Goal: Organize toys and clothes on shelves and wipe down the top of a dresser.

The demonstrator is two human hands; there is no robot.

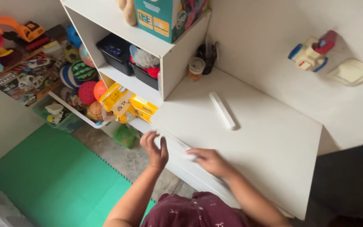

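White desk top (274,143) fills the middle of the head view, and both hands work at its near-left edge. The right hand (209,161) rests on that edge with its fingers curled over a small white object (186,154) — whether it is a cloth or a wipe cannot be told through the blur. The left hand (155,148) hovers just beside it, off the corner of the desk, fingers loosely spread and slightly bent, holding nothing. A long white case (222,110) lies alone further back on the desk, well apart from the hands. Beside the desk stands a white shelf unit (177,67) with 2 black bins (116,52) and yellow boxes (127,105) on its lower shelf. Balls (87,92) and toys crowd the space behind it — green foam mats (51,176) cover the floor.
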